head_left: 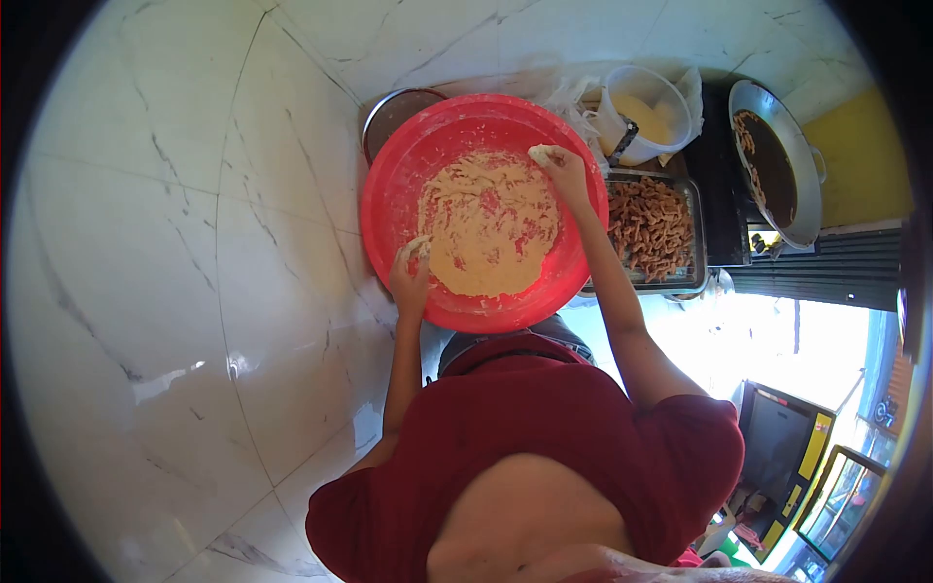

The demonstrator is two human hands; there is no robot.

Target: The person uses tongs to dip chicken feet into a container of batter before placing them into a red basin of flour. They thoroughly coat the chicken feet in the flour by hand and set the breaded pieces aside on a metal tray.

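Observation:
A large red plastic basin (pixel 389 219) stands in front of me, with a layer of pale, floury crumbs (pixel 491 233) spread over its bottom. On the basin's left side, my left hand (pixel 411 277) has its fingers drawn together, their tips coated whitish. My right hand (pixel 564 173) is at the upper right of the basin, fingers bent in and also caked in white. Whether either hand grips a lump or is just coated, I cannot make out.
To the right sits a metal tray (pixel 698 238) of brown fried strips (pixel 649 228). A white bucket (pixel 622 112) of pale yellow contents stands behind it. Farther right, a wide pan (pixel 812 146) of dark oil rests on a stove. A marbled tile wall (pixel 175 291) borders the left.

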